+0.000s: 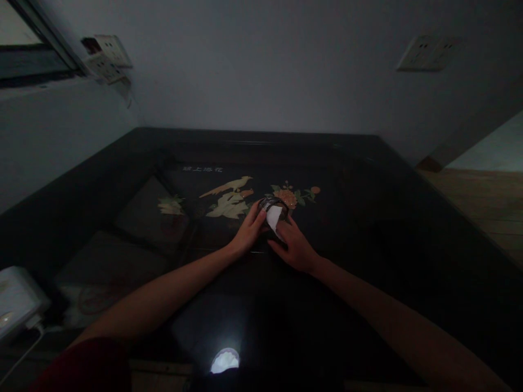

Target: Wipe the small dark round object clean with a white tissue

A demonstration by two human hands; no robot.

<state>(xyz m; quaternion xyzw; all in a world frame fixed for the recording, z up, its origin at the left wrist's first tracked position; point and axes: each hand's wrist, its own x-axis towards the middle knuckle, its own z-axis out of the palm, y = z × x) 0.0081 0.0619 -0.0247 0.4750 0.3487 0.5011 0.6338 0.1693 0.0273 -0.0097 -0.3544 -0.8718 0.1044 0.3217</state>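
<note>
Dark glossy tabletop (pixel 359 261), both hands (pixel 272 239) clamped around small dark rounded object (pixel 267 202), white piece (pixel 273 218) inside.

Both forearms reach forward, left hand (pixel 250 228) and right hand (pixel 297 247) close together, fingers apparently curled.

White device (pixel 18 299) cut off by the left edge; dark held object (pixel 280 203) partly hidden, too small to identify

the table (pixel 351 283) lies before the wall (pixel 261 81), a corded device (pixel 20 302) at left.
</note>
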